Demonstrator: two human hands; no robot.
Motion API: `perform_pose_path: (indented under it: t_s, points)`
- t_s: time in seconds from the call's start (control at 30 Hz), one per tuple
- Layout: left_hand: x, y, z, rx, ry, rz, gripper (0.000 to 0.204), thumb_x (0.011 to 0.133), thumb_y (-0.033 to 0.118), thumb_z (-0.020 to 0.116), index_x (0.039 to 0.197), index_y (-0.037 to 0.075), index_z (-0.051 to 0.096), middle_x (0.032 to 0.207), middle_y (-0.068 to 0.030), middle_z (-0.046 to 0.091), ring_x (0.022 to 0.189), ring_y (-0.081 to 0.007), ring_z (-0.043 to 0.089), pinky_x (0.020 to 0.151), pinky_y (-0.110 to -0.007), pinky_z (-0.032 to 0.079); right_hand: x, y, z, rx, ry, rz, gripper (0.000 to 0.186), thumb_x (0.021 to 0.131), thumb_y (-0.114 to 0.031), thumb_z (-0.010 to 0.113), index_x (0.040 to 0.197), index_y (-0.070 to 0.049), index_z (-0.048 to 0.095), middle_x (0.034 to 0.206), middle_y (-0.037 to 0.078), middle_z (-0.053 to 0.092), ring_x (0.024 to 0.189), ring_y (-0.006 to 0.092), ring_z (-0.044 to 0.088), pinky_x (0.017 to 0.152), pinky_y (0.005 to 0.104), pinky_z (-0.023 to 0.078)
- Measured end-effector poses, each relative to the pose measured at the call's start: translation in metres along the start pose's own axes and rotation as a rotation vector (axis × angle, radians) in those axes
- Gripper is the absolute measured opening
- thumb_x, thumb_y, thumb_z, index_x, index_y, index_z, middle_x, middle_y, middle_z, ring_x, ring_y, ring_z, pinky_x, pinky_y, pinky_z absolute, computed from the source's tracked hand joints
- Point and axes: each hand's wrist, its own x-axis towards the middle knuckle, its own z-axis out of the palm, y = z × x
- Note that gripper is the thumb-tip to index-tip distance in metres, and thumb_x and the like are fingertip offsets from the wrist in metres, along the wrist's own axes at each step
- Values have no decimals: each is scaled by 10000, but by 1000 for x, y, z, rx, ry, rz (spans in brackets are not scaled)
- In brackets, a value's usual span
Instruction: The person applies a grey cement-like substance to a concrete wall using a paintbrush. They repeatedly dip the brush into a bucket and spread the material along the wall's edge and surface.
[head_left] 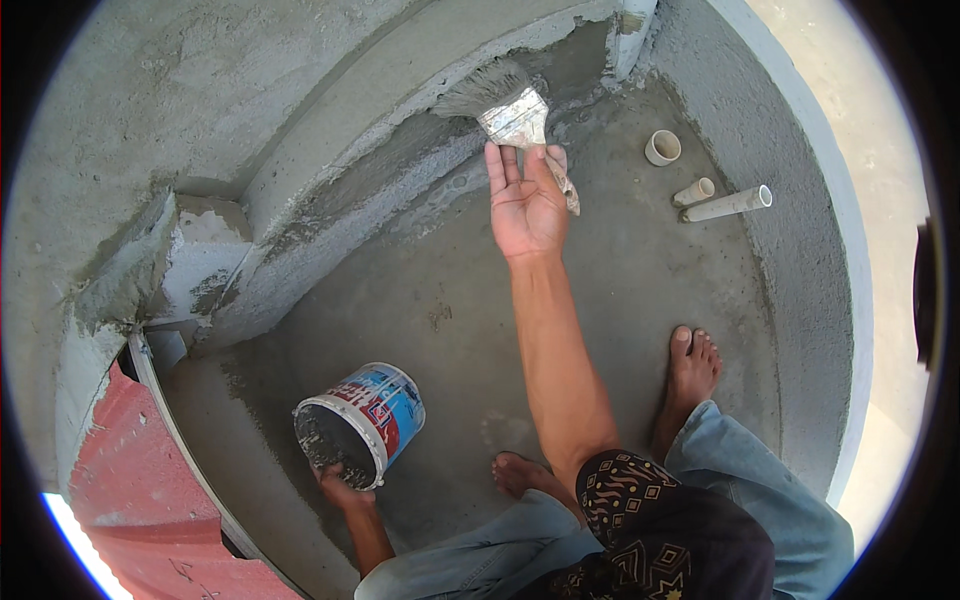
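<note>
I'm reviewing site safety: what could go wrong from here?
The bucket in the left hand is tilted, so its grey mix might spill. Splashes from it could reach the bare feet. The long white pipe sticks out and might be knocked.

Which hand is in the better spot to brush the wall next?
Probably the right hand: it holds the brush, and the bristles are splayed against the grey wall. The left hand is farther away, holding the tilted bucket.
</note>
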Motion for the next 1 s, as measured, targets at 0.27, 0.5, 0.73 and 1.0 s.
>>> perform_pose_path:
  t_s: [0.27,0.5,0.73,1.0]
  points:
    - [4,-6,6,4,-14,16,816,717,80,544,1532,74,522,1426,-164,608,1302,-397,618,1104,-550,529,-40,31,-31,-242,-6,233,279,984,-27,751,1128,-175,563,1305,128,665,1261,300,655,1190,512,511]
    - [-5,3,9,3,45,-24,804,715,96,551,1519,76,535,1419,-157,612,1292,-392,627,1095,-536,539,9,-21,24,13,104,-123,229,998,-14,725,1120,-147,584,1287,92,686,1332,302,591,1229,509,478]
    - [15,-13,-4,-18,-20,-15,681,835,193,568,1506,76,551,1436,-163,613,1295,-385,629,1096,-535,532,-58,45,-8,-254,51,92,213,979,29,709,1112,-95,598,1245,116,675,1182,249,684,1075,487,591]
    - [8,-5,-3,-131,-98,-118,686,1019,526,519,1551,94,508,1552,-142,549,1409,-370,548,1164,-548,460,-10,-25,3,-613,-15,-220,219,969,15,745,1073,-90,584,1327,166,648,1175,303,697,1012,504,617]
